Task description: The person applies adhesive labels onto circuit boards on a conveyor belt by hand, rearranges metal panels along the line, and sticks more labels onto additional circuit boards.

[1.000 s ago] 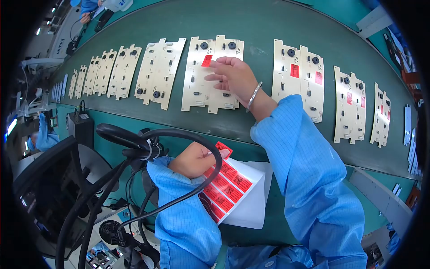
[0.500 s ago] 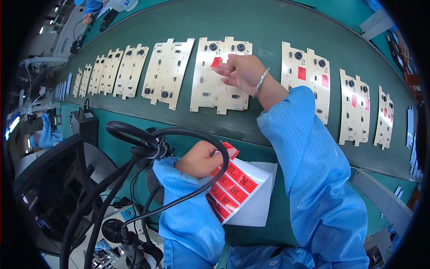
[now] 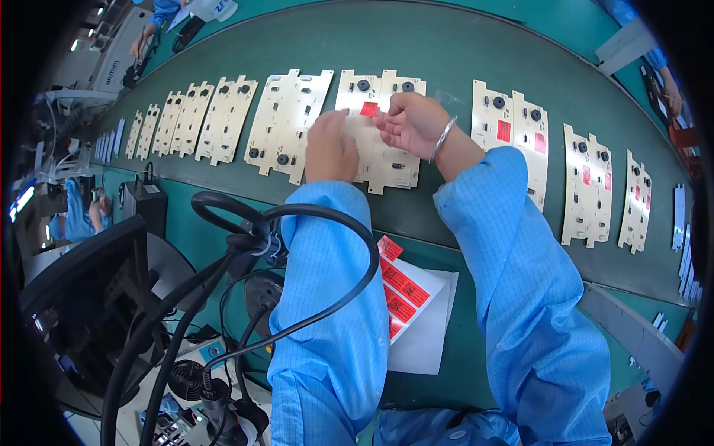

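Observation:
Over a cream circuit board point(image 3: 401, 160), my right hand point(image 3: 416, 126) has its fingertips at the lower right edge of a red label point(image 3: 369, 109) and appears to pinch it. The label lies near the board's upper left part, below a round black component point(image 3: 363, 85). My left hand point(image 3: 332, 149) is just left of the label, over the board's left edge, with loosely bent fingers and nothing visible in them. Some of its fingertips are hidden. Below, near my left sleeve, is a sheet of red labels point(image 3: 405, 291) with one label point(image 3: 389, 248) sticking out at its top; my sleeve covers part of the sheet.
More boards stand in a row along the green surface point(image 3: 439, 44); those to the right point(image 3: 487, 111) bear red labels. White paper point(image 3: 420, 357) lies under the sheet. A black cable point(image 3: 327, 210) loops over my left sleeve beside a monitor point(image 3: 82, 320). Other people's hands show at the edges.
My left hand has moved from the label sheet up to the board, leaving the sheet behind. The red label now looks flatter against the board, with my right fingers at its edge.

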Motion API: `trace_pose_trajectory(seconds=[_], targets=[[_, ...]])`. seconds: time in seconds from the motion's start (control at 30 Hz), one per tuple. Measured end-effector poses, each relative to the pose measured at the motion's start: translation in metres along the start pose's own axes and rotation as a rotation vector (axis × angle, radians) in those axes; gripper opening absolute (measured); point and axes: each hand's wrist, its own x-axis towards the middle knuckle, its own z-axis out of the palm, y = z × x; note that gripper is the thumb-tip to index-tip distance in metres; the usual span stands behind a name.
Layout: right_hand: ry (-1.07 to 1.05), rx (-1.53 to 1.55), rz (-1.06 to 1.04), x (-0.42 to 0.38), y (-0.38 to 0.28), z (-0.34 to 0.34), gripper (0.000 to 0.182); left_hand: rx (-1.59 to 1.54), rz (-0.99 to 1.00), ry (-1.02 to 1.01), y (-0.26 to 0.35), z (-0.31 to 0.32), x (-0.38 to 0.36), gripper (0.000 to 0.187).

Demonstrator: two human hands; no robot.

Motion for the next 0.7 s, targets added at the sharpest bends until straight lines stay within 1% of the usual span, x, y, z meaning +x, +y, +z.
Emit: trace_pose_trajectory(seconds=[0.03, 0.13, 0.23, 0.3, 0.4, 0.6, 0.7], targets=[[-0.001, -0.004, -0.006, 0.0, 0.001, 0.0, 0.019, 0.005, 0.034, -0.024, -0.005, 0.002, 0.002, 0.032], [0.004, 0.002, -0.014, 0.0, 0.001, -0.002, 0.018, 0.027, 0.037, -0.01, -0.008, 0.004, -0.001, 0.034], [0.006, 0.02, 0.002, 0.001, 0.0, -0.001, 0.018, 0.055, 0.019, -0.06, -0.005, 0.002, 0.0, 0.035], [-0.005, 0.024, 0.007, 0.002, -0.001, 0.001, 0.019, 0.126, 0.019, -0.09, 0.001, 0.001, 0.002, 0.037], [-0.021, 0.005, 0.04, 0.003, -0.004, 0.001, 0.017, 0.215, 0.023, -0.131, 0.005, 0.002, 0.006, 0.04], [-0.09, -0.088, -0.009, 0.0, -0.006, -0.007, 0.019, 0.27, 0.017, -0.138, 0.003, 0.003, 0.008, 0.043], [-0.017, -0.162, -0.059, 0.002, -0.003, -0.007, 0.02, 0.278, 0.023, -0.136, 0.001, 0.003, 0.007, 0.042]])
